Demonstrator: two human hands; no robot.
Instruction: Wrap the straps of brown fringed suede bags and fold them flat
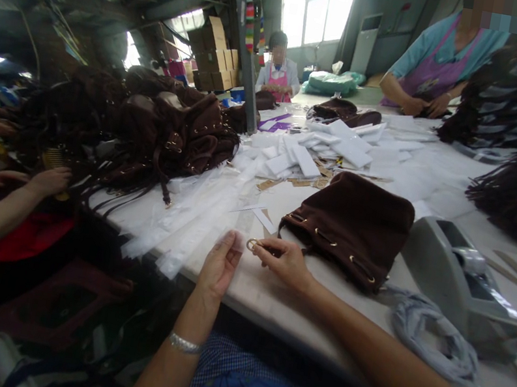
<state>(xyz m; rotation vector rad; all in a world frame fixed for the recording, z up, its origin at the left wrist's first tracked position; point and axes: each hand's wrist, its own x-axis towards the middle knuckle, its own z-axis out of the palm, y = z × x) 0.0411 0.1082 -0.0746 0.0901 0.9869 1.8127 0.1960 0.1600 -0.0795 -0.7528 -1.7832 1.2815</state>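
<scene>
A dark brown drawstring bag with gold eyelets lies on the white table in front of me. My right hand pinches a small gold metal ring at the bag's near left corner. My left hand is closed on a thin clear plastic strip right beside the ring, fingertips almost touching the right hand's.
A heap of brown bags lies at the left, with a neighbour's arms beside it. White cards are scattered mid-table. A grey tape dispenser and grey cloth sit at the right. Other workers sit at the far side.
</scene>
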